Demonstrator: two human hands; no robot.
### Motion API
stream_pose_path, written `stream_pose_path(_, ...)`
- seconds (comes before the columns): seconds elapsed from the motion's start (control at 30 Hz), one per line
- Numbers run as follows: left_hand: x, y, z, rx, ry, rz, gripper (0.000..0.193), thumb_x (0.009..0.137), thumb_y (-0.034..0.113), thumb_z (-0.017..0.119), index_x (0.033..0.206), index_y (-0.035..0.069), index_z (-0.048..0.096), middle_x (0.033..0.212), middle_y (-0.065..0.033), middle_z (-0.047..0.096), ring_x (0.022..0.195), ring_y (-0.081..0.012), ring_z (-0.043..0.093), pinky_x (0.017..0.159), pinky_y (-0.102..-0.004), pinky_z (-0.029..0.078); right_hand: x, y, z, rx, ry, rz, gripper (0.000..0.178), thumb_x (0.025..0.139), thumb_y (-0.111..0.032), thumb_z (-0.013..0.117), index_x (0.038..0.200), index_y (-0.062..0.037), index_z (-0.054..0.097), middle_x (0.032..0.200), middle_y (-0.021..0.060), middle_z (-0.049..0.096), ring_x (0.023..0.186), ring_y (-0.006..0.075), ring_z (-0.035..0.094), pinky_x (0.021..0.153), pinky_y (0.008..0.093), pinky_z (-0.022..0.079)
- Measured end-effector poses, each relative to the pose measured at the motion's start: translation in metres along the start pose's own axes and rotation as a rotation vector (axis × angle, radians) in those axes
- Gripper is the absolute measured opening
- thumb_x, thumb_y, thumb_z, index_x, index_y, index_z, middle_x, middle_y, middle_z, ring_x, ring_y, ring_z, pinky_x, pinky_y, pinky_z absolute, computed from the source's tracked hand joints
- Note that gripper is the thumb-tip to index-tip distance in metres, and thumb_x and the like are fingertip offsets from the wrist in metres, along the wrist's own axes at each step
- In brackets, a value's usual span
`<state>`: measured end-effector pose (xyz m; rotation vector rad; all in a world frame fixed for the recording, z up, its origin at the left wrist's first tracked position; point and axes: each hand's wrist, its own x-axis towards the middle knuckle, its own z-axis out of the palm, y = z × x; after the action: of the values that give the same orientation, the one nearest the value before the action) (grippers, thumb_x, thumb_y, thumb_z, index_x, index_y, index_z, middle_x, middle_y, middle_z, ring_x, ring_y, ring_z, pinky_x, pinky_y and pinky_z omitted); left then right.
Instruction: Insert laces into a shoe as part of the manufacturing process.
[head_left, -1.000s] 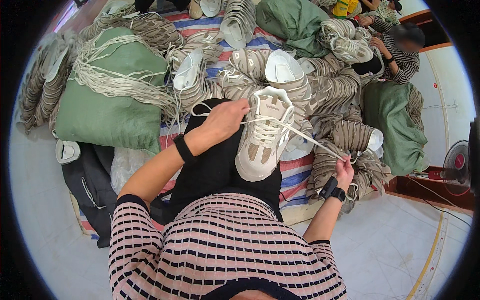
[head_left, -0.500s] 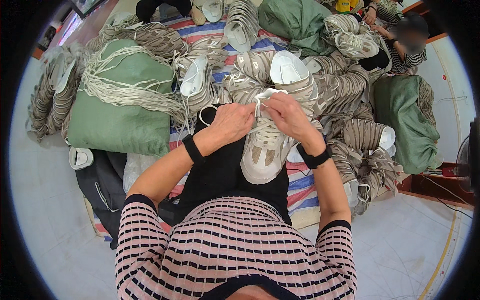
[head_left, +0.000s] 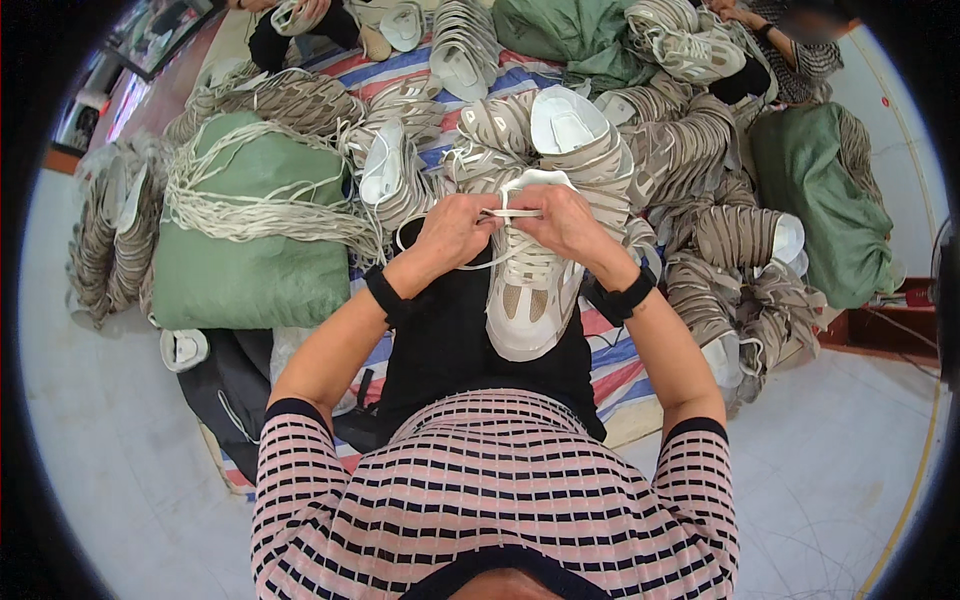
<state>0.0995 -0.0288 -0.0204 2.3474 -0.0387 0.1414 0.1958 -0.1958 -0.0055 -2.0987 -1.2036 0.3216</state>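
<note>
A beige and white sneaker upper (head_left: 530,310) rests on my lap, its toe toward me and its lower part laced. At its collar both hands pinch a white shoelace (head_left: 515,212), which stretches between my fingertips. My left hand (head_left: 458,232) grips the lace on the left of the tongue. On the other side my right hand (head_left: 568,222) holds it with the fingers closed. A loose lace end trails below my left hand, and another loop shows beside its wrist. The fingertips partly hide the top eyelets.
Left of me a green sack (head_left: 250,280) carries a bundle of loose laces (head_left: 270,215). Stacks of shoe uppers (head_left: 685,160) cover the striped sheet (head_left: 620,365) ahead and to the right. Another green sack (head_left: 815,200) stands far right. A co-worker's hand (head_left: 740,15) shows at top right.
Both hands have drawn slightly apart, and the lace between them now runs level and taut. A lace end has come into view below my left hand. The view has shifted a little.
</note>
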Motion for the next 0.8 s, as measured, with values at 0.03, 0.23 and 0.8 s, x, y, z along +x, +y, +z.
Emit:
stream_pose_path(0.03, 0.001, -0.001, 0.0, -0.008, 0.017, 0.019, 0.016, 0.079, 0.014, 0.063, 0.087, 0.001, 0.059, 0.065, -0.0126, 0.058, 0.06, -0.0317, 0.058, 0.058, -0.0392, 0.045, 0.0, 0.002, 0.001, 0.006, 0.016, 0.006, 0.015, 0.075, -0.016, 0.065, 0.088, -0.0092, 0.068, 0.082, 0.0121, 0.063, 0.079, 0.0323, 0.06, 0.066, 0.0403, 0.046)
stream_pose_path(0.23, -0.021, 0.016, -0.016, 0.103, 0.005, 0.331, 0.036, 0.071, 0.016, 0.072, 0.099, 0.005, 0.051, 0.114, -0.018, 0.049, 0.102, -0.0374, 0.051, 0.086, -0.0418, 0.044, -0.007, 0.009, -0.019, 0.116, -0.116, 0.007, 0.015, 0.077, -0.016, 0.065, 0.089, -0.0062, 0.067, 0.082, 0.0112, 0.065, 0.079, 0.0254, 0.062, 0.068, 0.0342, 0.047)
stream_pose_path(0.8, 0.014, 0.016, 0.003, -0.189, 0.229, 0.211, 0.006, 0.079, -0.002, 0.059, 0.084, -0.002, 0.059, 0.082, -0.0058, 0.053, 0.066, -0.012, 0.053, 0.055, -0.0226, 0.041, -0.122, 0.138, -0.166, 1.717, 0.758, 0.195, 0.014, 0.09, -0.007, 0.043, 0.093, 0.0047, 0.051, 0.126, 0.0236, 0.052, 0.041, 0.0062, 0.026, 0.041, 0.0199, 0.026)
